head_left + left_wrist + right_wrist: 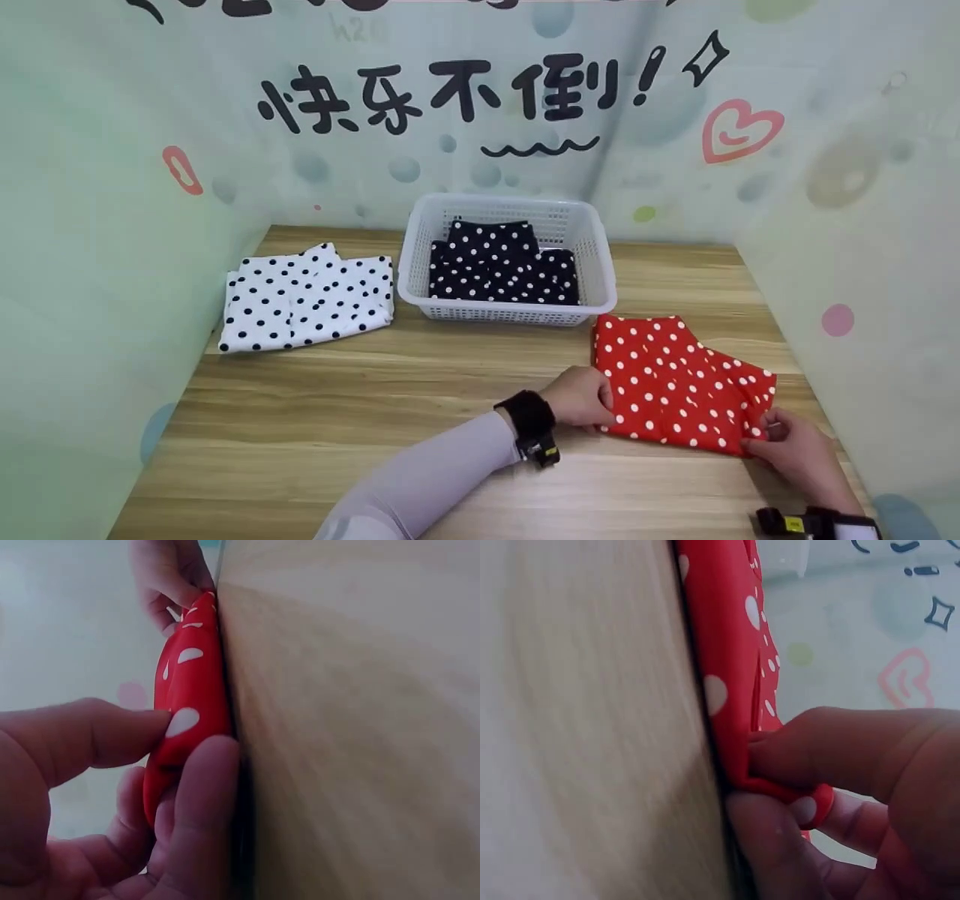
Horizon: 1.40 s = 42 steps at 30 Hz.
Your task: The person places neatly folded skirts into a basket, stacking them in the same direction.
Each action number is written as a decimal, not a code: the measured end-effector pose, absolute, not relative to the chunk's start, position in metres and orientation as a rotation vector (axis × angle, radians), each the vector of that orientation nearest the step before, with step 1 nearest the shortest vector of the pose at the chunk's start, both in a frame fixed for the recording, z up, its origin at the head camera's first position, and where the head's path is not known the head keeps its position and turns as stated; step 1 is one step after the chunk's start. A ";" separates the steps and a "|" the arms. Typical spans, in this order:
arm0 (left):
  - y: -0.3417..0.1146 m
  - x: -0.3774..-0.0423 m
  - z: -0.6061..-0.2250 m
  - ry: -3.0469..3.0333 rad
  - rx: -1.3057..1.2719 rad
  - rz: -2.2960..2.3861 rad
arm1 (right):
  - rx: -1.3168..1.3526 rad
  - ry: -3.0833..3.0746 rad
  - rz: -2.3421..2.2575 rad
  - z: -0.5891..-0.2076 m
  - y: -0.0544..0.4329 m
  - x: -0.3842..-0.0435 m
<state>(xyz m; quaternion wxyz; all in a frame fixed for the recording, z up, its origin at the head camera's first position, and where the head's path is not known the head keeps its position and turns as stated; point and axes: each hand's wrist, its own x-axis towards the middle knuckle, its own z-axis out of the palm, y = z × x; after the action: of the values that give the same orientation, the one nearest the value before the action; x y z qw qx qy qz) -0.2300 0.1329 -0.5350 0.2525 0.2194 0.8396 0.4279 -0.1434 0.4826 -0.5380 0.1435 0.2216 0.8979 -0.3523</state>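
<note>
A folded red garment with white polka dots [675,382] lies on the right part of the table. My left hand [581,396] pinches its near left corner; the left wrist view shows the thumb and fingers [206,795] on either side of the folded edge. At the near right corner, my right hand [799,450] pinches the cloth. In the right wrist view, a fold of the red fabric [716,690] sits between the thumb and fingers [802,754]. The garment's near edge rests on or just above the wood; I cannot tell which.
A white plastic basket [517,313] stands at the back middle, with folded black garments with white dots [491,262] inside. To its left lies a folded white garment with black dots [307,296]. Printed cloth walls [847,225] enclose the wooden table [360,405] at the back and sides.
</note>
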 end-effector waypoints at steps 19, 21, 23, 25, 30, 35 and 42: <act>0.017 -0.203 -0.534 2.176 0.540 1.182 | 0.341 2.670 -0.990 -0.539 0.374 -0.141; 0.002 -0.202 -0.535 2.161 0.510 1.198 | 0.320 2.685 -0.995 -0.541 0.360 -0.139; -0.016 -0.200 -0.536 2.149 0.479 1.215 | 0.276 2.701 -1.005 -0.543 0.344 -0.139; -0.035 -0.197 -0.536 2.151 0.457 1.231 | 0.221 2.713 -1.022 -0.543 0.326 -0.141; -0.082 -0.188 -0.535 2.183 0.421 1.243 | 0.072 2.774 -1.074 -0.546 0.280 -0.148; -0.101 -0.187 -0.534 2.206 0.411 1.220 | 0.043 2.796 -1.103 -0.549 0.264 -0.145; -0.111 -0.192 -0.527 2.365 0.461 1.187 | 0.165 2.738 -1.146 -0.545 0.275 -0.149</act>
<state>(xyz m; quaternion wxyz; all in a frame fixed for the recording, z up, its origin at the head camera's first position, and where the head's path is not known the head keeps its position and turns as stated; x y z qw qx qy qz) -0.1924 -0.1106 -0.5268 0.2258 0.1671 0.8577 0.4306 -0.1494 0.2749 -0.5451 0.0842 0.0552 0.9178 -0.3840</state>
